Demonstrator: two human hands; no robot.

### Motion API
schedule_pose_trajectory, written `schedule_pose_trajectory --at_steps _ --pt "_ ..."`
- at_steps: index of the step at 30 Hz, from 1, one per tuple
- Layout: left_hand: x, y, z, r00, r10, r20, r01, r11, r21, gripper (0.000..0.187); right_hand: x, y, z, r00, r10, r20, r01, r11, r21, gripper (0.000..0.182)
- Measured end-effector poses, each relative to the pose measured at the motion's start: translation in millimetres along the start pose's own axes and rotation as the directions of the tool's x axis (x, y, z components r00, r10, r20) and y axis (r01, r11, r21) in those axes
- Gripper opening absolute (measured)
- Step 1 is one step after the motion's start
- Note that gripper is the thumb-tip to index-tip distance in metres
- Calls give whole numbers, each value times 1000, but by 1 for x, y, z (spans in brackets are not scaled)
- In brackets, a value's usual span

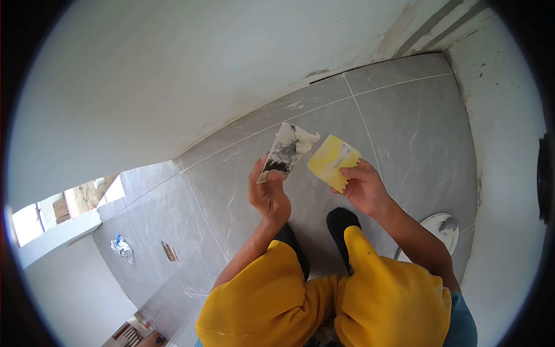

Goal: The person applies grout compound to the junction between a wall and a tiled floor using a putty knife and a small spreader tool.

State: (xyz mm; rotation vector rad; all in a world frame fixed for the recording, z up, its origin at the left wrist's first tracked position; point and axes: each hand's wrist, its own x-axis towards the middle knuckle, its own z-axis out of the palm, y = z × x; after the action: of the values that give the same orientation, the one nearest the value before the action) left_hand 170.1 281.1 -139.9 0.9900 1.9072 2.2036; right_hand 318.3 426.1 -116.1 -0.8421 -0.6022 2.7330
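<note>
My left hand [269, 194] grips the lower end of a flat rectangular piece [284, 151], dark and smeared with white paste. A thick lump of the paste [306, 140] hangs over its upper right edge. Between the thumb and fingers of my right hand [367, 188] is a yellow notched spreader [333, 162], its face streaked with white and its teeth along the lower right side. The spreader and the smeared piece are close together but apart, both held above the floor.
Grey marbled tiles [277, 202] with pale joints cover the floor. A white wall [173, 75] runs along the far side, another [509, 115] on the right. Beside my right forearm stands a white round container [430, 222]. Crumpled plastic [122, 248] and a small brown piece [169, 251] lie at left.
</note>
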Motion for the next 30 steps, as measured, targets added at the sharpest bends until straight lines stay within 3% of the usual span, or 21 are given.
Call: schedule_pose_trajectory --at_steps 1,2,3,5,7,8,9,10,11,12,13,15,16,17,19,20,21,23,24,26,30 --pt "4 1 2 1000 -8 17 8 1000 -3 32 8 1 -2 1000 -7 -12 7 1000 14 36" --pt "12 2 8 957 203 206 -221 973 70 31 15 -2 -8 996 -6 89 0 998 66 35" --pt "20 2 8 841 383 383 -451 886 104 31 22 -3 -11 980 0 200 -22 994 107 35" --pt "27 -8 1 822 376 428 -480 861 168 39 25 -9 -13 980 -15 198 1 997 71 34" --pt "35 -20 -11 806 188 562 -443 821 361 41 27 -19 -13 981 -26 193 23 1000 21 33" --pt "33 -21 -16 828 -55 558 -235 869 435 33 26 -24 -12 980 -96 172 113 989 -92 32" --pt "30 -29 -16 833 -54 551 -226 875 428 33 26 -30 -10 974 -162 162 193 959 -206 32" --pt "25 -41 -17 860 -347 374 272 932 238 30 26 -35 -7 975 -158 156 190 957 -218 32" --pt "20 -51 -19 714 -643 277 679 732 -51 28 25 -40 -3 947 -254 197 321 784 -531 33" --pt "32 -29 -4 510 -804 305 855 437 -278 26 25 -42 0 908 -320 270 404 498 -767 33" --pt "33 -31 -3 506 -808 302 857 429 -286 26 30 -38 3 912 -311 266 395 497 -773 33" --pt "32 -37 -1 265 -870 416 898 65 -436 23 42 -29 11 588 -527 614 611 -208 -764 44" --pt "37 -28 11 243 -897 369 862 26 -505 20 45 -21 6 551 -456 699 567 -411 -714 52" --pt "42 -29 11 242 -898 368 854 17 -519 20 46 -21 0 559 -440 703 568 -414 -711 52" --pt "51 -26 7 378 -864 333 865 201 -459 21 43 -29 -13 584 -269 766 369 -753 -545 62" --pt "60 -20 3 393 -851 347 867 218 -448 20 44 -41 -17 620 -252 743 317 -786 -530 61" --pt "61 -24 -1 394 -853 342 860 211 -464 20 44 -50 -18 624 -234 746 324 -791 -519 61" --pt "61 -32 -7 509 -782 360 855 410 -319 21 44 -66 -15 597 -293 747 349 -744 -571 53" --pt "58 -37 -8 502 -789 353 857 398 -328 21 42 -69 -5 608 -279 743 354 -742 -568 53" --pt "55 -50 -9 501 -784 367 865 469 -178 22 46 -73 20 578 -162 800 503 -701 -505 41" --pt "58 -50 -11 529 -777 340 847 459 -269 23 49 -70 35 589 67 805 567 -745 -353 32"
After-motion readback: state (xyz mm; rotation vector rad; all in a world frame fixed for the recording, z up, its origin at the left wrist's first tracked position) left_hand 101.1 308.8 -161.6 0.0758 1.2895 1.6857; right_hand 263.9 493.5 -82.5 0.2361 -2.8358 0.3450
